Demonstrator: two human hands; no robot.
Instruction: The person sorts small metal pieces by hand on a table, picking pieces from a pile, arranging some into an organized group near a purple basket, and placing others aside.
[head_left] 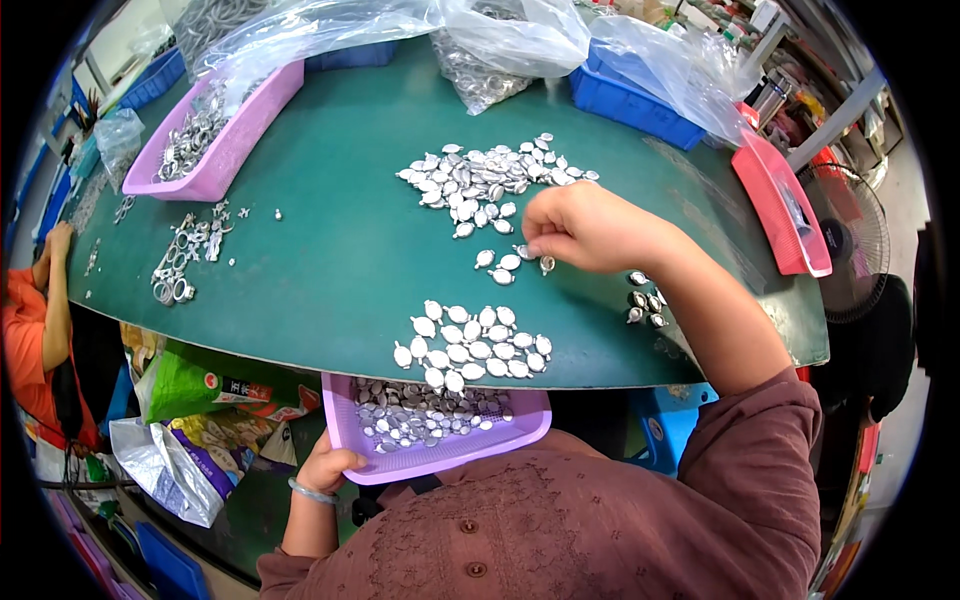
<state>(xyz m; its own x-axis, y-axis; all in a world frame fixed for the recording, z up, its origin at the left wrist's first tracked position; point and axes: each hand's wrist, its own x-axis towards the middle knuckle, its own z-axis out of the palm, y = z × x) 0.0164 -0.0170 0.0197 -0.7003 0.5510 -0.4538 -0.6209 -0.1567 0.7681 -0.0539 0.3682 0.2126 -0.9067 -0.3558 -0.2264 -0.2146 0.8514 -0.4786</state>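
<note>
My left hand (325, 467) grips the left front corner of a lilac plastic basket (440, 461), tilted against the table's front edge. Small silvery oval metal pieces with end loops lie inside it. Over the table, my right hand (575, 228) is pinched, its fingertips on one oval metal piece (522, 251); the fingers partly cover it. A few loose ovals (508, 262) lie just beside these fingertips. Beyond them is a larger heap of ovals (480, 172). A spread group of ovals (480, 350), pale faces up, sits close above the basket.
Several darker ovals (640, 300) lie below my right forearm. At left are loose ring-shaped metal parts (180, 260) and a pink-lilac bin (240, 150) of metal parts. Clear plastic bags (510, 45), a blue crate (640, 112) and a red tray (775, 220) line the far side. Another person (45, 340) sits left.
</note>
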